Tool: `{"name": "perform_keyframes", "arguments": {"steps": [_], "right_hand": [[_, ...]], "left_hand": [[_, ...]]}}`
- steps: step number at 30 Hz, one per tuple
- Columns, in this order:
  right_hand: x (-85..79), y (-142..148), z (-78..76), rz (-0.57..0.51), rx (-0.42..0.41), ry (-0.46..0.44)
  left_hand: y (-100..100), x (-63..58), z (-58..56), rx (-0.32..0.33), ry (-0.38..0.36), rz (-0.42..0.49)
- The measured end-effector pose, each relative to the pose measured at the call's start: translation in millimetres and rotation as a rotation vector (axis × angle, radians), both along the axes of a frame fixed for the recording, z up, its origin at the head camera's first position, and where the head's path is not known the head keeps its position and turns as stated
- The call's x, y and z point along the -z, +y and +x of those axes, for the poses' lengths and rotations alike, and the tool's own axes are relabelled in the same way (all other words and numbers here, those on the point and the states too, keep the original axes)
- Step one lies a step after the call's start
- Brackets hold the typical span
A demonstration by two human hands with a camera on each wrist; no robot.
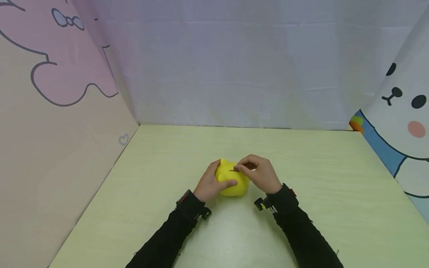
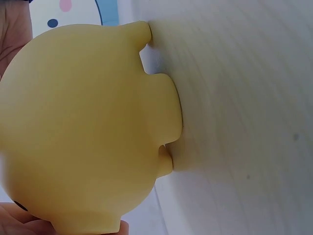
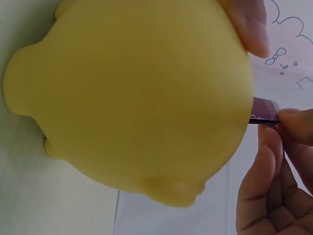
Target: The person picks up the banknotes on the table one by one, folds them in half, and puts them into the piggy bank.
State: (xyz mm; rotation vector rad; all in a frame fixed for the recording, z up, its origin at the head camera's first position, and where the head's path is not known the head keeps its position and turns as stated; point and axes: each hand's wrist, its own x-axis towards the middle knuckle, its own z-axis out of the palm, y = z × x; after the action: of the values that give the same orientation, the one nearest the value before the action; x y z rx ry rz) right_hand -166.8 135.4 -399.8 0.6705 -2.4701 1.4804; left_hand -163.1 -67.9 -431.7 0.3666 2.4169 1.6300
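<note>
A yellow piggy bank [image 1: 232,189] stands upright on its stubby feet on the table. My left hand [image 1: 210,184] grips it from the left side, thumb across the near face and the other fingers round the far side. In the left wrist view the rounded body and feet of the piggy bank [image 2: 93,117] fill much of the frame. Thumb and fingers of my right hand [image 1: 260,173] pinch a small folded purple-brown banknote [image 3: 264,109] above the slot on top. The banknote's lower end meets the top of the piggy bank in the right wrist view.
The pale wooden table [image 1: 301,230] spreads round both hands. A white cloth [image 1: 234,74] hangs along its back edge. Side panels with cartoon prints border it, a pink figure [image 1: 67,82] at left and a white bear [image 1: 395,119] at right.
</note>
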Motion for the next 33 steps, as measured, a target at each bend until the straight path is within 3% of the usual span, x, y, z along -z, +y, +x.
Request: {"name": "perform_keyframes", "arguments": {"steps": [14, 33], "right_hand": [[3.7, -3.0, 0.7, 0.048, 0.021, 0.055], [4.1, -0.4, 1.8, 0.096, 0.016, 0.054]], "left_hand": [[0.1, 2.1, -0.5, 0.0, 0.015, -0.005], [1.1, -0.5, 1.8, 0.006, 0.006, 0.02]]}}
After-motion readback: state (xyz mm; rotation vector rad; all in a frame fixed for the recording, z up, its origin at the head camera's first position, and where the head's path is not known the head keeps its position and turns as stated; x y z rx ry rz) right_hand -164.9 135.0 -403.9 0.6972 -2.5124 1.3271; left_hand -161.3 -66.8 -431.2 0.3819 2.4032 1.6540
